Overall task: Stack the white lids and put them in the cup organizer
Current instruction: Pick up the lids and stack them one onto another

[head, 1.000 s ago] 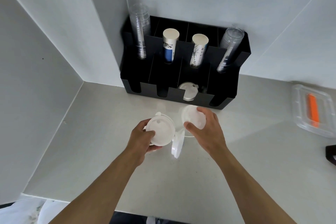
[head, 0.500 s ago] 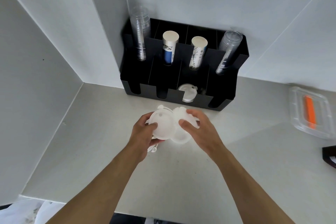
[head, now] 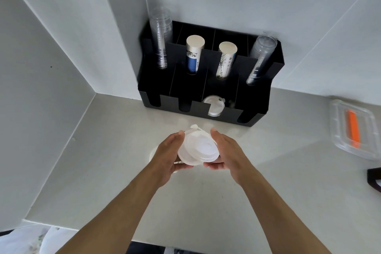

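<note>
Walls of pale grey meet at the left corner above the table (head: 99, 171). Left hand (head: 167, 156) cups the left edge of the stack of white lids (head: 199, 147), fingers (head: 181, 134) curled partly closed against the rim. Another white lid (head: 153, 151) lies on the table, mostly hidden under this hand. Right hand (head: 227, 152) clasps the stack's right edge, thumb beneath, so both hands hold the stack above the table, just in front of the black cup organizer (head: 257, 97). Organizer compartments, left to right, hold clear cups (head: 160, 37), a blue paper-cup stack (head: 193, 55), a patterned paper-cup stack (head: 225, 60) and more clear cups (head: 260, 57). One white lid (head: 213, 106) sits in the third front slot. Clear plastic container (head: 350, 130) with an orange item (head: 353, 129) lies far right.
</note>
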